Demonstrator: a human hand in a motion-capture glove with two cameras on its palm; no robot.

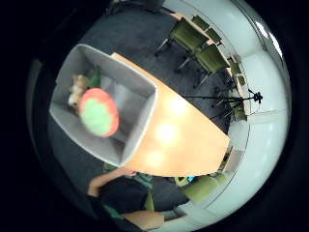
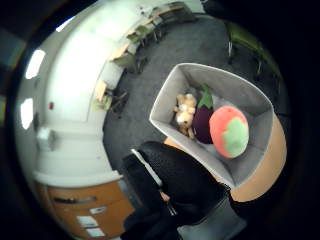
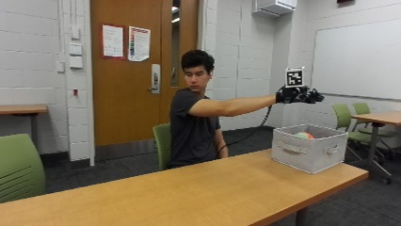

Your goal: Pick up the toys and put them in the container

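Long wooden table (image 3: pixel 188 188) well below the gloved right hand (image 3: pixel 300 95), running away from it toward the person's seated body and past. Grey fabric container (image 3: pixel 308 148) with a strap handle on its near wall, standing on the table's far end close to the corner, directly beneath the hand and apart from it. Arm stretched out level from the shoulder, hand held high over the container's open top, nothing between glove and bin but air. Fingers spread and relaxed in the outside view, gripping nothing. Red-and-green round plush toy (image 2: pixel 229 131), the biggest of the toys, lying inside the container under the palm, against the wall nearer the table's middle; only its top showing over the rim from the outside view. Purple eggplant plush (image 2: pixel 203 121) with a green leafy cap, inside the container too, touching the round toy on the side away from the table's middle. Small tan plush figure (image 2: pixel 184 113), smallest of the three, tucked beside the eggplant against the container's outer wall. Green chairs (image 1: pixel 200 46) and a black tripod (image 1: pixel 241 100) on the dark carpet far below and beyond the hand, well apart from the table.
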